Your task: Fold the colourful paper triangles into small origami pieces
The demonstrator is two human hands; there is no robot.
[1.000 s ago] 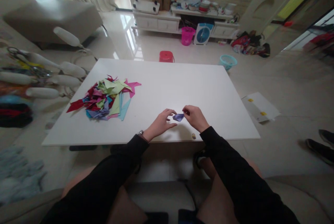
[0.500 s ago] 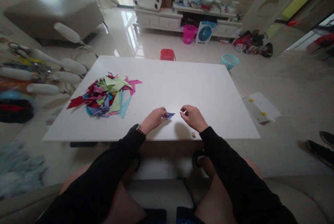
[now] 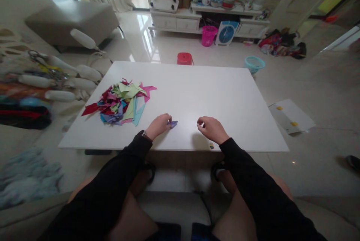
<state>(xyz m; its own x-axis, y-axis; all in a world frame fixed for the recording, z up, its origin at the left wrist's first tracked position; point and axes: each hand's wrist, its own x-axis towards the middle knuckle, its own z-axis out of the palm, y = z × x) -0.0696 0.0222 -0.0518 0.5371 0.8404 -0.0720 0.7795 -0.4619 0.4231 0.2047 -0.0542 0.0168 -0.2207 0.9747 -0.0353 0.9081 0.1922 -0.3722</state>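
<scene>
My left hand (image 3: pixel 159 125) is closed, pinching a small purple piece of folded origami paper (image 3: pixel 173 124) just over the white table (image 3: pixel 219 91). The paper's pointed end sticks out to the right of the fingertips, and the rest is hidden by them. To the right, my right hand (image 3: pixel 213 128) hovers above the tabletop with curled fingers and a gap between thumb and forefinger; I see nothing held there. A heap of colourful folded paper pieces (image 3: pixel 120 102), in red, pink, green, blue and purple, lies left of my left hand.
A small cartoon sticker (image 3: pixel 212 145) is near the table's front edge. Beyond the table stand a red stool (image 3: pixel 184 59), a pink basket (image 3: pixel 208 36) and a turquoise basket (image 3: pixel 254 63). A white lamp with several arms (image 3: pixel 81 72) rises by the left edge.
My left hand has moved left with the purple paper, widening the gap to my right hand. My right hand has stayed about in place. The view has shifted slightly.
</scene>
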